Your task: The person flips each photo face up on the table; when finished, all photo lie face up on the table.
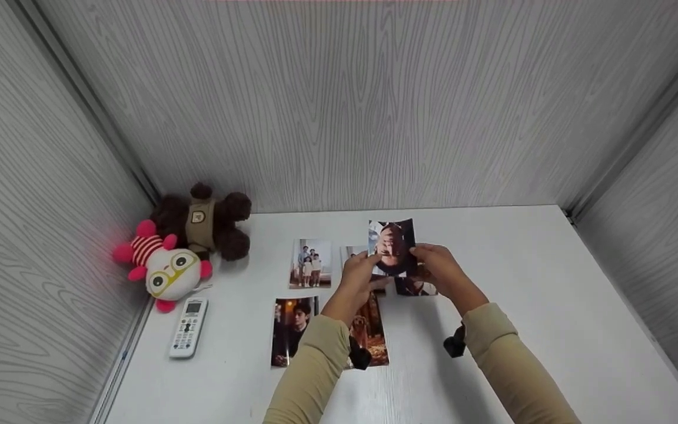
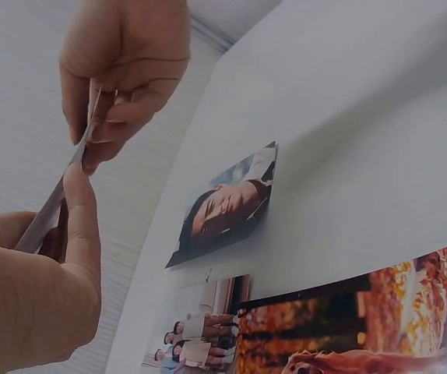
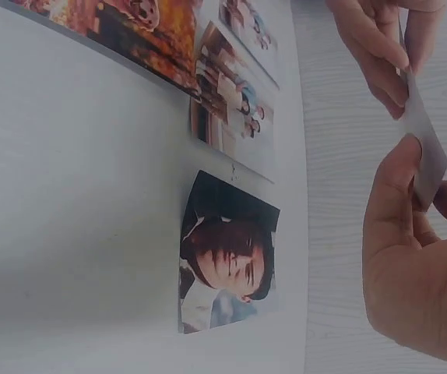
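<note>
Above the table, my left hand (image 1: 352, 282) and right hand (image 1: 446, 272) pinch a photo (image 1: 392, 244) by its two sides. It bears a portrait, upside down in the head view. Both wrist views catch it almost edge-on; whether it is a single print I cannot tell. Below it lies another portrait photo (image 2: 227, 206), partly hidden in the head view. Left of that is a family photo (image 3: 235, 105), half covered by my left hand in the head view. A second family photo (image 1: 311, 264), a photo of a person in dark clothes (image 1: 293, 330) and a dog photo (image 1: 377, 335) lie nearby.
At the left of the white table (image 1: 557, 330), a brown plush bear (image 1: 200, 224) lies against a pink-and-white plush toy (image 1: 174, 272). In front of them is a white remote control (image 1: 188, 328). Grey wood-grain panels (image 1: 362, 106) stand at the back and both sides.
</note>
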`<state>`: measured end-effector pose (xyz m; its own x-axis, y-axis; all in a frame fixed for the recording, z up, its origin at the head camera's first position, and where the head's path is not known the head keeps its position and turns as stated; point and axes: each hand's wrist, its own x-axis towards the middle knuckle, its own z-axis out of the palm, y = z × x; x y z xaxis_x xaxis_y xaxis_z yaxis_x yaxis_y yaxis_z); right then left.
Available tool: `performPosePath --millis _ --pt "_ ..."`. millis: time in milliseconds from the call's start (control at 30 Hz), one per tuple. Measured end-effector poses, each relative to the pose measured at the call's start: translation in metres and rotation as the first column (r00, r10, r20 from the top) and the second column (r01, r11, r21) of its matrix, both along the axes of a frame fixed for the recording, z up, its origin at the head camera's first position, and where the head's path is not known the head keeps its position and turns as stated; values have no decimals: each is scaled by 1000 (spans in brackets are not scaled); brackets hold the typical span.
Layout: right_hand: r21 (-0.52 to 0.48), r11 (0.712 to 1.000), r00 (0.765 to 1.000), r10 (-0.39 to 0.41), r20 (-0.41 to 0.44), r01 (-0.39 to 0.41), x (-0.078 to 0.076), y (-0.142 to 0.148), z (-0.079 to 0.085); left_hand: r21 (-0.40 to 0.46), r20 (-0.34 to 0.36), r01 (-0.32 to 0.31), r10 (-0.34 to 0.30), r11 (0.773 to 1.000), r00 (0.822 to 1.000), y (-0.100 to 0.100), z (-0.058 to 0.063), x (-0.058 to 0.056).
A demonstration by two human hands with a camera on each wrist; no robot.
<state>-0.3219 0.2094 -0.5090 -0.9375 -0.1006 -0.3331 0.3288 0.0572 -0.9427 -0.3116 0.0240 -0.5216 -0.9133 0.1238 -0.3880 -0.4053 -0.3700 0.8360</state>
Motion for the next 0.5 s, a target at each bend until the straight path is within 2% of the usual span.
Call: performPosePath --millis 133,367,500 --pt "-23 999 1000 -23 -8 23 -2 -4 3 18 6 -7 7 1000 1000 -3 0 1" --pt "-115 990 997 -78 24 80 -4 -8 4 115 34 -53 50 992 998 3 0 4" --pt "-139 988 997 -71 25 74 -4 -12 4 136 29 -86 82 987 996 8 -1 5"
